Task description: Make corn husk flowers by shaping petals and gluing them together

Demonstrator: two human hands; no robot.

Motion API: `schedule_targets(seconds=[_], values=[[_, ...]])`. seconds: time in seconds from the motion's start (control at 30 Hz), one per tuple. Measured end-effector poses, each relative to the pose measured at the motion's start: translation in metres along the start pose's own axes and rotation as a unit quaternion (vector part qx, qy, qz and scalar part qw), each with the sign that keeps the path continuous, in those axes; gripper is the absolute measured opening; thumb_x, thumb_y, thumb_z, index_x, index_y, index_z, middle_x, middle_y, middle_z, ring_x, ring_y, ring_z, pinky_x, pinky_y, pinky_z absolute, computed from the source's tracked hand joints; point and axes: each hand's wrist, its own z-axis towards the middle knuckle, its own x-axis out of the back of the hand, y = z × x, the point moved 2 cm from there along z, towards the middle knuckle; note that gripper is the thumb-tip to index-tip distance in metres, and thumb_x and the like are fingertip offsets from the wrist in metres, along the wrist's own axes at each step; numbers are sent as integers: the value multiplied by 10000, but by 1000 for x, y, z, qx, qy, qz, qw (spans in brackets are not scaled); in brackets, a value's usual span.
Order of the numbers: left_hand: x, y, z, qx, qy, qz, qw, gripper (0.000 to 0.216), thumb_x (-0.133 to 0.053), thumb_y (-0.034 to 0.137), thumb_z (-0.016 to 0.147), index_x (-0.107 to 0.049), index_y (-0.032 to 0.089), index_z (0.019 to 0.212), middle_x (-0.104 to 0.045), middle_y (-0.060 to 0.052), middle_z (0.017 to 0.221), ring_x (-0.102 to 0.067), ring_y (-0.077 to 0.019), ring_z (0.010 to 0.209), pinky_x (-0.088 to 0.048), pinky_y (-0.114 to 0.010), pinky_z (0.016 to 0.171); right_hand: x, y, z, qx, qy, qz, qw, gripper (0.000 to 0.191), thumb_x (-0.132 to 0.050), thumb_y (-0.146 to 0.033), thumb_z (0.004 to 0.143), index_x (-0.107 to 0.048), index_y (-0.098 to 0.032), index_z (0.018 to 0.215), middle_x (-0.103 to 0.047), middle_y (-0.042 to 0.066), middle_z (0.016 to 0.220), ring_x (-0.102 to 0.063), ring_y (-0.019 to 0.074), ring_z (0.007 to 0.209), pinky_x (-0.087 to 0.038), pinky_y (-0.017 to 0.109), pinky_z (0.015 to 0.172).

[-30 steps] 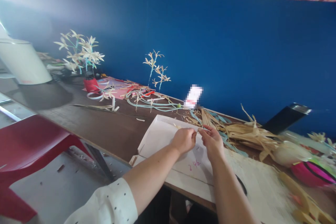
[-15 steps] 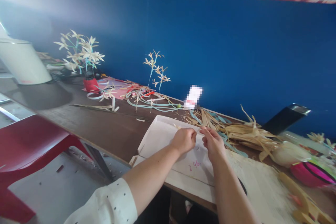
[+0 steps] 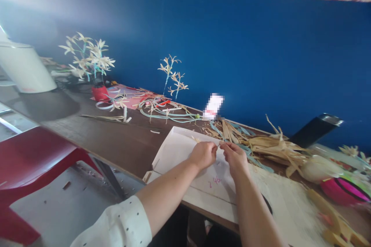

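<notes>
Two hands meet above white board (image 3: pixel 176 150): left hand (image 3: pixel 203 155) and right hand (image 3: pixel 235 157) both pinched on thin straw strip (image 3: pixel 218 144), long axis left-right between grips, equally near.

Soft daylight is coming from the left, washing the blue wall (image 3: pixel 261 58) hazy there. The edges are bending and blurring, especially the right corner.
</notes>
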Motion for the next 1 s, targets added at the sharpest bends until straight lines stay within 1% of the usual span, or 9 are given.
schedule_targets(seconds=[0.13, 0.3, 0.43, 0.6, 0.7, 0.8, 0.9, 1.0], values=[[0, -1, 1, 1, -10, -64, 998, 282, -404, 251, 849, -620, 158, 694, -673, -39, 697, -617, -153, 691, -422, -237, 643, 1, 0, 0, 2, 7, 17, 1000, 322, -714, -447, 575, -638, -149, 672, -418, -53, 429, -302, 69, 395, -215, 211, 381], [-3, -4, 1, 72, -56, -172, 981, 322, -384, 303, 863, -639, 143, 751, -644, -19, 608, -574, -100, 514, -439, -207, 543, 2, 0, 0, 14, 15, 67, 998, 297, -715, -413, 575, -634, -154, 695, -455, -44, 471, -321, 69, 409, -229, 203, 379], [-9, -7, 3, 127, -70, -260, 955, 290, -420, 305, 844, -647, 126, 850, -678, -50, 718, -574, -87, 491, -436, -184, 450, 1, -2, -1, 24, -1, 91, 996, 289, -716, -410, 590, -627, -153, 687, -460, -42, 486, -307, 59, 411, -216, 196, 379], [-8, -6, 6, 174, -81, -337, 922, 218, -493, 272, 816, -637, 109, 832, -692, -76, 792, -585, -76, 512, -459, -170, 442, 1, -4, -3, 31, -1, 102, 994, 285, -717, -408, 614, -624, -152, 699, -416, -57, 463, -298, 58, 416, -213, 191, 384], [-5, -4, 7, 191, -93, -366, 906, 198, -503, 248, 817, -633, 101, 839, -693, -85, 797, -590, -74, 516, -465, -167, 448, 2, -4, -3, 32, -3, 106, 994, 279, -720, -404, 617, -621, -155, 697, -403, -63, 457, -292, 57, 413, -210, 190, 383], [-4, -3, 8, 192, -100, -381, 899, 204, -486, 236, 826, -630, 91, 840, -692, -95, 790, -589, -74, 506, -464, -169, 446, 1, -4, -4, 26, -8, 112, 993, 273, -726, -395, 612, -620, -159, 698, -409, -65, 454, -291, 52, 407, -207, 188, 381], [-5, -4, 7, 186, -105, -376, 902, 207, -474, 223, 824, -629, 87, 843, -691, -99, 791, -590, -74, 503, -465, -168, 447, 1, -5, -4, 25, -2, 114, 993, 272, -727, -395, 609, -616, -160, 690, -400, -69, 444, -291, 52, 400, -200, 189, 377], [-6, -5, 6, 176, -107, -352, 913, 218, -455, 227, 823, -626, 98, 860, -691, -90, 797, -596, -79, 507, -467, -173, 450, 1, -6, -5, 26, -1, 116, 993, 272, -730, -391, 598, -615, -160, 685, -408, -68, 444, -293, 52, 398, -196, 189, 372]])
